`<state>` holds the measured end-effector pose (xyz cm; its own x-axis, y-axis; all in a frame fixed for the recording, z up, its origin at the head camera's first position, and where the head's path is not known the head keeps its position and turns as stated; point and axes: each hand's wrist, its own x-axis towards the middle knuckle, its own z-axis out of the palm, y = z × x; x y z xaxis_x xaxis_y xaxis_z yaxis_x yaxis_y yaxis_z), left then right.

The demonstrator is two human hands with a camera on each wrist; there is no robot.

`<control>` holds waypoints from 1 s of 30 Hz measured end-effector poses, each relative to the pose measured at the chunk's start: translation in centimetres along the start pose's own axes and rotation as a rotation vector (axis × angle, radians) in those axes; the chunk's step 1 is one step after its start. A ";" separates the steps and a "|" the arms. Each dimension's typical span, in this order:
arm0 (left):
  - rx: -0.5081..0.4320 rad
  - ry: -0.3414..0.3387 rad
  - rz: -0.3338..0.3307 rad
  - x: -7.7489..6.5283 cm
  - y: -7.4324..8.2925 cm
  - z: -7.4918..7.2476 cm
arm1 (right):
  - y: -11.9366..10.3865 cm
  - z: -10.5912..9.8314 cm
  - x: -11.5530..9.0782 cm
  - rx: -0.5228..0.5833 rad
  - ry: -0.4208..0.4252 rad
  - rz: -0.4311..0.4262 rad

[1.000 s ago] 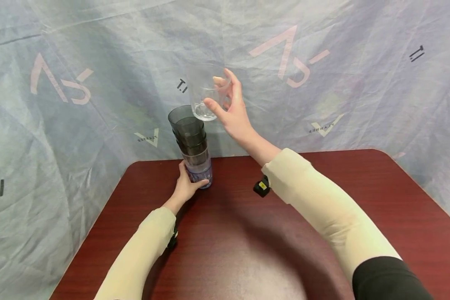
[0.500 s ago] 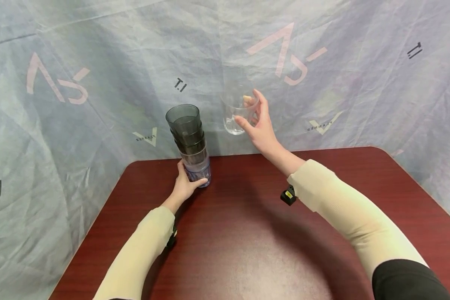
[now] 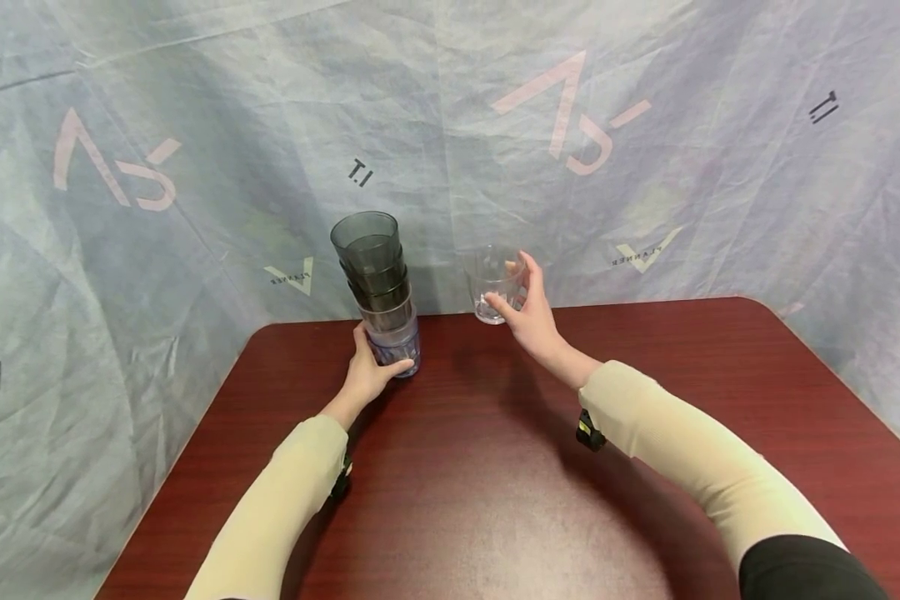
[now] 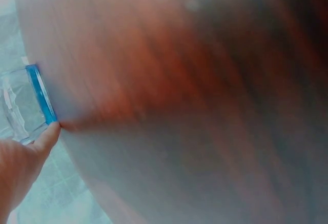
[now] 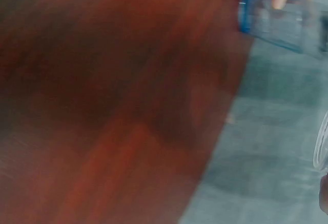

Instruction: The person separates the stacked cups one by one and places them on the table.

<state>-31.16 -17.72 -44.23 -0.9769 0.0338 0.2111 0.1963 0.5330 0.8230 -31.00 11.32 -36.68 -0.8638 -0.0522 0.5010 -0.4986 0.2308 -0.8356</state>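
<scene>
A stack of nested cups stands near the table's far edge, with dark grey cups (image 3: 375,267) on top and a clear bluish cup (image 3: 402,354) at the bottom. My left hand (image 3: 365,372) grips that lowest cup near its base; the left wrist view shows the thumb (image 4: 47,138) at its blue bottom rim. To the right of the stack, my right hand (image 3: 531,321) holds a clear cup (image 3: 491,287) upright between thumb and fingers, above the table. Only the base edge of this cup (image 5: 321,144) shows in the right wrist view.
The reddish-brown table (image 3: 465,483) has rounded far corners. Behind it hangs a grey printed cloth (image 3: 217,192), close to the stack. A small black device (image 3: 589,431) sits at the right wrist.
My right hand has carried the clear cup rightward away from above the stack, then down toward the table. The left hand and the stack have stayed in place.
</scene>
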 end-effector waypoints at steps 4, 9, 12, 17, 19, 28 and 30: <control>0.010 0.003 0.011 0.1 -0.1 0.0 | 1.7 0.4 -1.0 -0.069 -0.010 0.088; 0.012 0.005 -0.001 0.1 0.0 0.0 | 3.7 0.8 -1.9 -0.133 -0.030 0.188; 0.009 0.003 -0.015 0.0 0.1 0.0 | 4.6 1.0 -2.1 -0.149 -0.037 0.240; 0.005 -0.006 -0.021 -0.1 0.1 0.0 | 5.5 1.5 -2.3 -0.149 -0.061 0.277; 0.004 -0.007 -0.020 -0.1 0.1 0.0 | 5.6 1.6 -2.3 -0.142 -0.075 0.283; 0.002 -0.005 -0.019 -0.2 0.2 -0.1 | 5.9 1.7 -2.7 -0.093 -0.133 0.322; -0.002 -0.007 -0.016 -0.2 0.2 -0.1 | 5.9 1.7 -2.7 -0.103 -0.136 0.328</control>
<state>-30.93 -17.66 -44.05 -0.9805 0.0313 0.1940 0.1806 0.5321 0.8272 -31.73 11.16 -43.36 -0.9816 -0.0865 0.1704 -0.1901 0.3529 -0.9162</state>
